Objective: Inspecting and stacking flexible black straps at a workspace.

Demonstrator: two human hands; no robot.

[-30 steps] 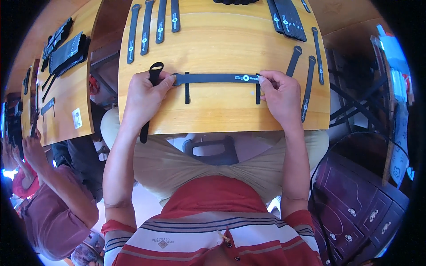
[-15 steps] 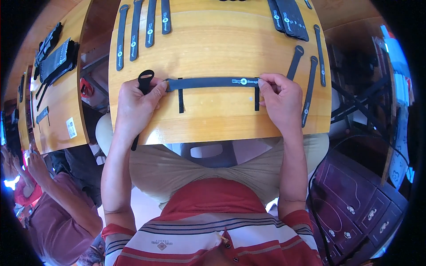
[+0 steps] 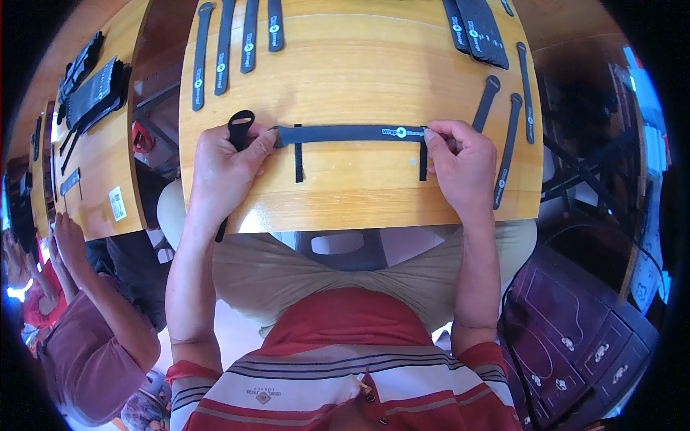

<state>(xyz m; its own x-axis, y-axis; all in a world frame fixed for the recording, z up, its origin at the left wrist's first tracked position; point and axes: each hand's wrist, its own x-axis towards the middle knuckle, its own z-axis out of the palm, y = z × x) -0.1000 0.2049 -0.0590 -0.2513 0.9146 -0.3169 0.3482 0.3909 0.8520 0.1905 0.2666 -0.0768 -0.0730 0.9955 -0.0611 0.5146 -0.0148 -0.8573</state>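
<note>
A dark grey hook-and-loop strap with pale print is stretched flat from side to side over the table's near part. My left hand pinches its left end between thumb and fingers. The same hand also carries a second, black strap; its looped end rises above the fingers and its tail hangs below the wrist. At the other end, my right hand pinches the printed tip. Beneath the strap, two short black strips, one left and one right, run toward me on the wood.
Several similar straps lie at the table's far left, more along its right side. A stack of straps sits at the far right. Left stands another table with black straps and a person's hand. Dark drawers stand lower right.
My hands keep the same grip on the stretched strap, and the whole view has shifted slightly. At the left, the other person's hand has moved at their table's edge.
</note>
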